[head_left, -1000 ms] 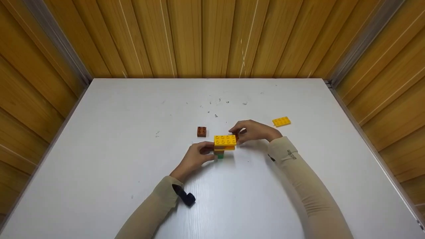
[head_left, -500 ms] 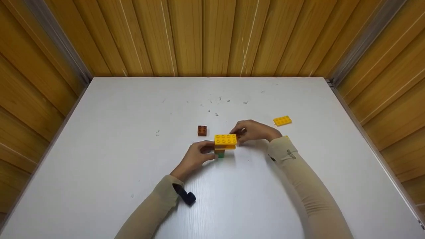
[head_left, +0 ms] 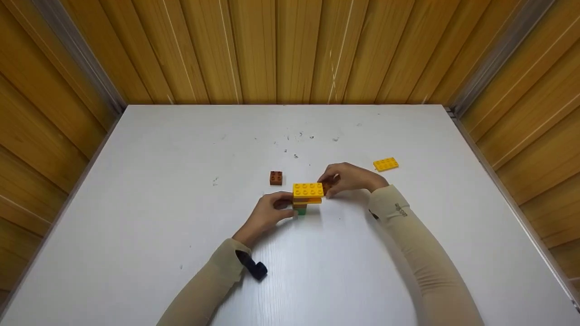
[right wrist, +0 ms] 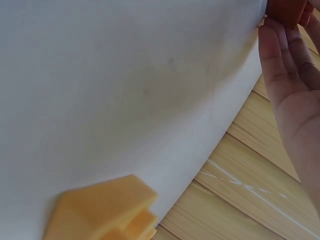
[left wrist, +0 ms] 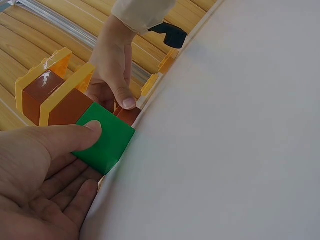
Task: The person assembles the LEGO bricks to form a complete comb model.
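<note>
My left hand (head_left: 265,213) grips the green base brick (left wrist: 106,140) of a small upright stack, its thumb lying flat on the green face. Above the base, brown bricks (left wrist: 70,108) alternate with yellow plates, and a studded yellow plate (head_left: 308,190) tops the stack, overhanging to the right. Just right of the stack, my right hand (head_left: 351,176) pinches a brown brick (left wrist: 130,115) low at the table surface. That brick is partly hidden by the fingers in the head view; the right wrist view catches it (right wrist: 286,11) at the upper corner.
A loose brown brick (head_left: 276,178) lies behind the stack on the white table (head_left: 181,149). A yellow plate (head_left: 385,164) lies beyond the right wrist. Two yellow pieces show near the right hand in the left wrist view. Wood-look panels (head_left: 290,54) stand behind and at the sides.
My right hand has shifted slightly to the right with the brown brick, and more of that brick shows beside the stack. My left hand and the stack stay nearly still.
</note>
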`<move>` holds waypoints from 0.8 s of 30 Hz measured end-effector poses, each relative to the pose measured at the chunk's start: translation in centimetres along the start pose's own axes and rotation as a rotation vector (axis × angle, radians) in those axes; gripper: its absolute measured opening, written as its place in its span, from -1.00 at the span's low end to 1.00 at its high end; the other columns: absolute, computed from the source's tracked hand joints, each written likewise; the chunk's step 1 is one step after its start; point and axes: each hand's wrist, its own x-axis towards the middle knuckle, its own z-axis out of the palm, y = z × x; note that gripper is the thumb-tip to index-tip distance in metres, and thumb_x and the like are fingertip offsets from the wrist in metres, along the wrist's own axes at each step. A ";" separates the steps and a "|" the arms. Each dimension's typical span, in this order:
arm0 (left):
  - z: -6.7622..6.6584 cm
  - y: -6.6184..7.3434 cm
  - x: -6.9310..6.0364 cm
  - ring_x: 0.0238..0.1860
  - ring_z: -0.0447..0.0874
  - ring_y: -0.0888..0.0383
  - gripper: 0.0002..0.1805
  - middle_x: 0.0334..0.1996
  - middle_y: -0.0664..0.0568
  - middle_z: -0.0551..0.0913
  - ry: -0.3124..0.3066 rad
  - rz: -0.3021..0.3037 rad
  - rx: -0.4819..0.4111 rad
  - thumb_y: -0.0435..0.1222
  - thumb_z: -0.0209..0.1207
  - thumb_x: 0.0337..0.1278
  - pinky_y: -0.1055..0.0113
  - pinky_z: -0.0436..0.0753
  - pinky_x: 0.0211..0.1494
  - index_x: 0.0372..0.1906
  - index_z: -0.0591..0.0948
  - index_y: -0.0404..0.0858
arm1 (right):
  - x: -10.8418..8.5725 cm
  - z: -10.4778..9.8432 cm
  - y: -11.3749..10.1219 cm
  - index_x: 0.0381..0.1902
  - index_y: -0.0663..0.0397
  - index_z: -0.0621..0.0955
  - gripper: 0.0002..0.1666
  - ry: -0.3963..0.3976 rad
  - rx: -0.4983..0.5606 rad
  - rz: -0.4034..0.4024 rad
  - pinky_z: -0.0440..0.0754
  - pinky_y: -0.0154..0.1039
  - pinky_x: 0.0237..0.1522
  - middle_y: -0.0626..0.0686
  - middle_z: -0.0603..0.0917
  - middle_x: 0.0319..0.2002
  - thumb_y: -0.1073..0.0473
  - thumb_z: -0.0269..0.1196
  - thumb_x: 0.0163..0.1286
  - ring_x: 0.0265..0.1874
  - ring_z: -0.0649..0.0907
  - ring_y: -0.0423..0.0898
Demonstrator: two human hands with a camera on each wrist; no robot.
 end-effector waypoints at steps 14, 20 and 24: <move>0.1 0.4 0.0 0.11 0.60 0.09 -0.47 0.11 -0.03 0.63 0.010 -0.033 0.019 -0.37 0.35 0.02 0.24 0.56 0.22 0.18 0.56 -0.20 | -0.8 -1.0 0.4 0.07 0.08 0.65 -0.52 0.004 0.043 -0.027 0.58 -0.09 0.14 0.06 0.62 -0.06 0.25 0.41 0.15 -0.05 0.60 -0.05; 0.1 0.4 -0.1 0.11 0.61 0.08 -0.49 0.09 -0.04 0.64 0.013 -0.022 0.015 -0.37 0.36 0.00 0.24 0.57 0.22 0.15 0.58 -0.21 | -1.2 -1.7 0.2 0.09 0.12 0.64 -0.52 0.017 0.020 -0.022 0.57 -0.07 0.11 0.07 0.62 -0.06 0.23 0.40 0.17 -0.09 0.57 -0.04; 0.0 0.1 -0.1 0.13 0.60 0.08 -0.50 0.09 -0.04 0.63 -0.001 -0.010 0.004 -0.37 0.35 0.02 0.25 0.56 0.23 0.15 0.57 -0.21 | -1.5 -2.1 0.0 0.10 0.08 0.64 -0.52 0.024 0.023 0.001 0.56 -0.05 0.13 0.05 0.62 -0.06 0.23 0.39 0.18 -0.03 0.58 -0.01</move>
